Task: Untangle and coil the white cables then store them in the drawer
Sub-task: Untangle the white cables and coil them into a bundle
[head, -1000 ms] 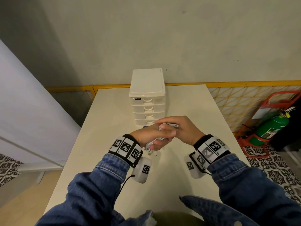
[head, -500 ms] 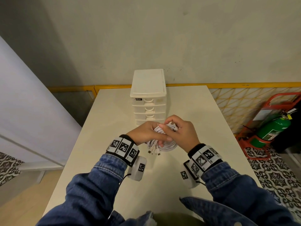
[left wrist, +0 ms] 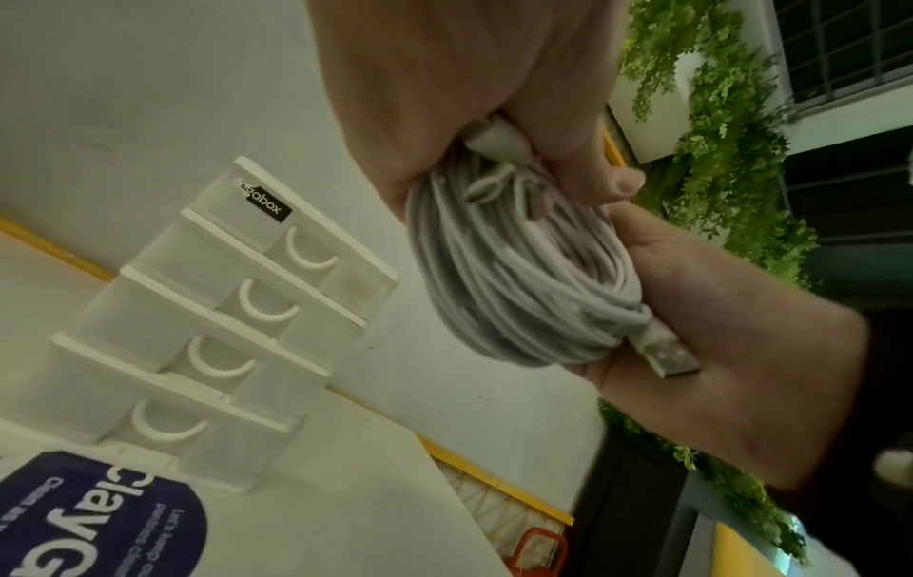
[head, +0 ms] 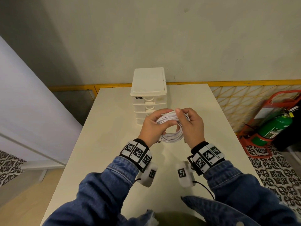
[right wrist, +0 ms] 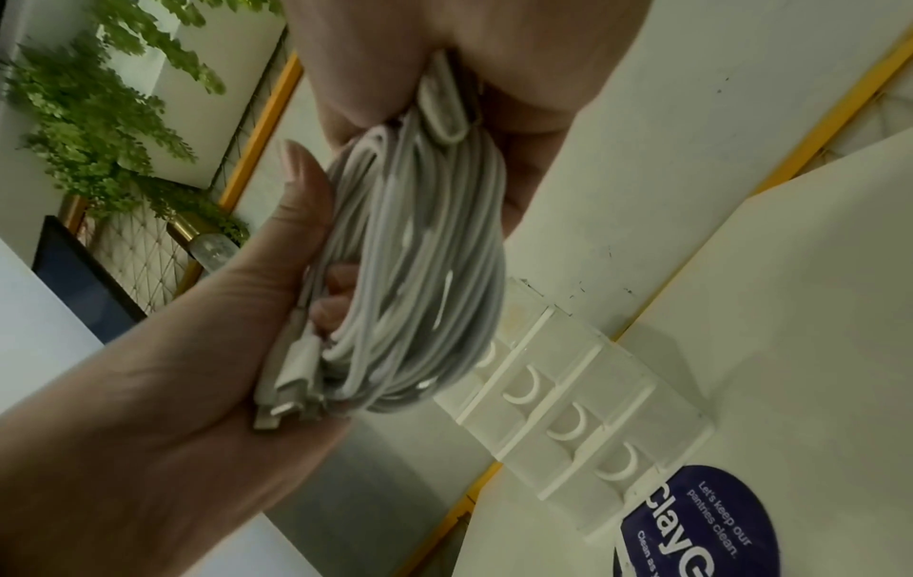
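Hands [head: 172, 126] round cable coil [head: 172, 128] — drawers [head: 149, 108] shut.

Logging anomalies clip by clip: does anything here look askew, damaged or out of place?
Nothing stands out. Both the left hand and right hand hold a neat coil of white cables above the table. The drawer unit stands upright with its four drawers closed.

We cannot see the lowest drawers of the drawer unit [head: 149, 101]: our left hand [head: 150, 128] and the cable coil [head: 172, 126] cover them. Our fingers hide parts of the coil. Beside the unit, the counter's blue sticker [left wrist: 98, 519] is cut off by the frame edge.
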Available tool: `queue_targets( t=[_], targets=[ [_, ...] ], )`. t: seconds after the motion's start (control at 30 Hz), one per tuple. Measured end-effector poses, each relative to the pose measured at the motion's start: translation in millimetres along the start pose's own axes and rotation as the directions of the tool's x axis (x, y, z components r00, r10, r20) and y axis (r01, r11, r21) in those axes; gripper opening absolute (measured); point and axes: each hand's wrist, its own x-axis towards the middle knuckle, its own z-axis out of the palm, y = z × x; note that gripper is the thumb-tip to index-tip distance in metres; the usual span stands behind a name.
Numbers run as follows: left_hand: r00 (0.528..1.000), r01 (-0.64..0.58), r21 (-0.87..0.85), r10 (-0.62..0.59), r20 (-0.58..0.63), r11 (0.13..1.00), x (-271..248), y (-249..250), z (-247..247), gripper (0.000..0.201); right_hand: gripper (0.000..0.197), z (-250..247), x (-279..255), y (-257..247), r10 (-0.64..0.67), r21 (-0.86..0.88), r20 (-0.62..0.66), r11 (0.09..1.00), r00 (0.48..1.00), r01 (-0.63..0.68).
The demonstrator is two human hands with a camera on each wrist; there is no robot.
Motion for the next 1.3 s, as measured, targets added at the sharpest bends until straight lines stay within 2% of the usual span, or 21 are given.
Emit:
queue_targets(
  t=[0.07,0.13,0.2,0.27,0.53,0.7,0.8,0.9,1.03,1.07,1.17,1.3],
  targets=[
    [1.0,0.01,-0.025,-0.01,-0.014,1.0,2,1,1,0.031,0.018,1,-2,0,0.001,0.058,0.03,0.998,1.0,-0.003],
    [0.996,0.045,-0.067,-0.05,-0.078,0.997,3,3,0,0.03,0.018,4,-5,-1,0.0,0.11,0.072,0.994,0.997,-0.008],
    [0.986,0.071,-0.092,-0.084,-0.145,0.993,3,4,-1,0.029,0.021,10,-8,-1,-0.008,0.104,0.107,0.995,0.994,-0.003],
    [0.983,0.076,-0.096,-0.091,-0.161,0.992,2,3,-1,0.025,0.019,15,-10,-1,-0.014,0.065,0.098,0.998,0.995,0.007],
    [0.988,0.075,-0.113,-0.09,-0.129,0.991,-1,-2,-6,0.026,0.012,16,-3,6,-0.082,-0.04,0.07,0.996,0.994,0.085],
    [0.996,0.068,-0.068,-0.072,-0.06,0.995,-4,-1,-6,0.041,0.013,14,-2,12,-0.093,-0.057,0.06,0.994,0.994,0.096],
    [0.997,0.043,-0.029,-0.045,-0.058,0.999,-3,-3,-8,0.036,0.02,7,4,16,-0.099,-0.166,0.167,0.978,0.981,0.127],
    [0.996,0.05,0.031,-0.047,-0.08,0.998,0,-12,-13,0.036,0.021,2,13,21,-0.019,-0.22,0.283,0.972,0.959,0.084],
    [0.998,0.064,0.084,-0.063,-0.015,0.994,2,-16,-13,0.036,0.036,3,15,24,-0.121,-0.257,0.362,0.94,0.924,0.223],
    [0.998,0.057,0.092,-0.059,0.01,0.994,2,-15,-13,0.036,0.037,5,14,25,-0.114,-0.243,0.381,0.945,0.917,0.218],
    [0.998,0.055,0.069,-0.057,0.032,0.996,3,-15,-16,0.034,0.031,9,9,28,-0.046,-0.194,0.374,0.973,0.926,0.127],
    [0.995,0.087,-0.018,-0.087,-0.04,0.996,2,-17,-22,0.027,0.026,14,9,26,-0.082,-0.154,0.364,0.977,0.928,0.146]
  ],
)
